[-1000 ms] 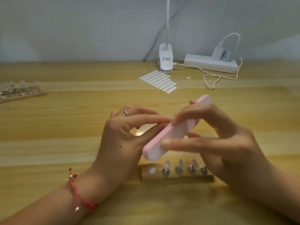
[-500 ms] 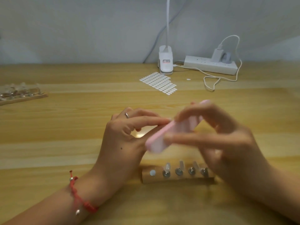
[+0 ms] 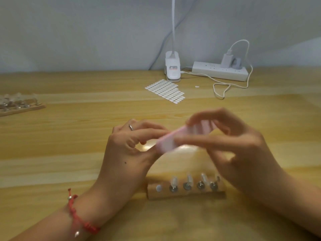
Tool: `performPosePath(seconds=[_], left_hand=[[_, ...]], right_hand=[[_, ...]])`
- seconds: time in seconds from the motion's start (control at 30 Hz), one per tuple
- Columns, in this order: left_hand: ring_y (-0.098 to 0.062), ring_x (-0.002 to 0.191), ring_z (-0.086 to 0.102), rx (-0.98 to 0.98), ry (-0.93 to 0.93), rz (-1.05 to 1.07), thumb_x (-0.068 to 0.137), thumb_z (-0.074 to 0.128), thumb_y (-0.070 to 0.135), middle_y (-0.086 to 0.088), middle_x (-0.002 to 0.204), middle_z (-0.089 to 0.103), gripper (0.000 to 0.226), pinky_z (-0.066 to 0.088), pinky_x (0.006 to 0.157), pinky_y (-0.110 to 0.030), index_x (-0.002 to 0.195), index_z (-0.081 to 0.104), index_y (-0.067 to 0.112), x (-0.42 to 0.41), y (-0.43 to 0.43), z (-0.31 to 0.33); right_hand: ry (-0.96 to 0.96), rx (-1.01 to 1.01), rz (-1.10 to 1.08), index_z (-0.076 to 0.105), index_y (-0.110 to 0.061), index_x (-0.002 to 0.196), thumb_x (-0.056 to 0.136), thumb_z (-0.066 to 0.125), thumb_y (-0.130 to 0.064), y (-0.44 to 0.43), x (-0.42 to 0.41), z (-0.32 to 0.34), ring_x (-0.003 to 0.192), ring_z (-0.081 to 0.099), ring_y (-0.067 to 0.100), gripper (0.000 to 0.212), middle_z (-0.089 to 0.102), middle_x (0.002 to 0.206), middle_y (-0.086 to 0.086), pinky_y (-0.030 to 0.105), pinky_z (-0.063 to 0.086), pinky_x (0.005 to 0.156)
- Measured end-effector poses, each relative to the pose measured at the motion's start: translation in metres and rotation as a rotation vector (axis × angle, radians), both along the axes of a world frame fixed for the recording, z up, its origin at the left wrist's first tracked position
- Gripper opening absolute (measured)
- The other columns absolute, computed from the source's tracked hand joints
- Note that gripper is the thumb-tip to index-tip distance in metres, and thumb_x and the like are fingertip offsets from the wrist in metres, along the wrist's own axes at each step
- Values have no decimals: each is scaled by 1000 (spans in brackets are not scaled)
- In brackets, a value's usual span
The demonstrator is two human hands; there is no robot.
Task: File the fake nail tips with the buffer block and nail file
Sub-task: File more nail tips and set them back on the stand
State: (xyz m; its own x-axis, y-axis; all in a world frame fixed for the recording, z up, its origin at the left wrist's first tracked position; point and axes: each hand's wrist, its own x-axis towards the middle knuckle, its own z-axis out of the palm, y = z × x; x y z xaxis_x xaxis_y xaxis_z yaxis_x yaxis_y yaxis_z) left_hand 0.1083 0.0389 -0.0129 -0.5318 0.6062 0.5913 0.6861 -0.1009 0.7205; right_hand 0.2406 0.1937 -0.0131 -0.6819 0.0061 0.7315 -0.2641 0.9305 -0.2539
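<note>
In the head view, your right hand [image 3: 239, 153] grips the pink buffer block [image 3: 170, 143] with the thumb along its near side and the fingers curled over the top. I think this grip lets you draw the block's long face across a small edge. The block is lifted above the table [image 3: 69, 162] and tilted, its lower end towards your left hand [image 3: 126, 150]. It is blurred, so its exact outline is not sure. The forefinger and thumb of your left hand come together right at that lower end, closed in a pinch. I judge they hold one fake nail tip against the block, but the tip itself is hidden behind the fingers and the block. This fits with the wooden holder [image 3: 185, 194] just in front of you: its leftmost post is bare, and the other posts carry clear nail tips [image 3: 174, 181]. The holder lies under and between your hands, near enough to reach the next tip easily.
</note>
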Motion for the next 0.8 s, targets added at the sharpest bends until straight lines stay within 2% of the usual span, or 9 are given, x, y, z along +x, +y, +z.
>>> performPosePath(seconds=[0.07,0.17,0.33,0.43,0.5,0.57,0.67,0.73,0.8], left_hand=[[-12,82,60,-13,6,-17,71,69,47,23,93,69,28,43,76,-51,99,69,45,-1,-1,-1],[-11,75,57,8,-43,11,69,77,47,22,86,70,13,43,74,-52,79,75,40,-1,1,-1],[-15,81,61,0,-94,-40,66,76,47,23,85,70,18,45,74,-48,83,75,44,-3,0,-1],[-12,74,57,14,-99,-28,65,78,50,25,81,69,17,44,73,-42,79,72,43,-2,1,-1],[-16,76,59,10,-126,-49,65,79,47,22,82,70,17,45,74,-42,80,75,41,-2,1,-1],[-17,79,61,15,-153,-67,64,80,43,18,83,71,19,48,72,-35,82,76,37,-4,1,-1],[-6,71,56,45,-223,-58,68,76,36,18,81,72,13,44,68,-15,80,76,32,-5,1,-1],[0,68,53,49,-275,-59,70,72,34,22,80,72,11,40,68,-6,80,76,33,-5,1,0],[1,71,57,29,-305,-45,71,71,37,23,82,72,12,39,68,-4,81,76,33,-6,1,0]], right_hand=[[-25,73,36,63,-26,116,80,64,23,-5,1,-2,107,62,28,62,61,111,10,41,51,95],[-31,6,-52,60,-26,118,76,68,24,14,1,5,106,62,29,66,62,111,9,42,57,84],[-52,52,61,66,-25,116,72,64,30,-2,0,-3,108,61,29,71,61,113,10,44,50,96],[-33,-15,-37,63,-23,118,78,65,26,12,1,4,105,63,31,63,62,110,11,48,55,85],[-31,2,-7,65,-23,117,76,65,28,4,1,1,106,62,28,66,62,110,11,46,55,86],[-57,58,77,70,-25,114,76,63,27,-10,0,-4,108,61,23,65,61,111,10,41,49,98],[-48,14,-39,65,-25,113,78,65,27,7,-1,2,101,63,22,63,63,107,11,31,50,93],[20,-57,-128,62,-24,115,82,67,17,21,0,10,100,63,18,53,63,107,11,25,50,95],[49,-92,-97,64,-27,115,87,67,3,23,1,14,106,61,13,42,62,109,9,21,48,100]])
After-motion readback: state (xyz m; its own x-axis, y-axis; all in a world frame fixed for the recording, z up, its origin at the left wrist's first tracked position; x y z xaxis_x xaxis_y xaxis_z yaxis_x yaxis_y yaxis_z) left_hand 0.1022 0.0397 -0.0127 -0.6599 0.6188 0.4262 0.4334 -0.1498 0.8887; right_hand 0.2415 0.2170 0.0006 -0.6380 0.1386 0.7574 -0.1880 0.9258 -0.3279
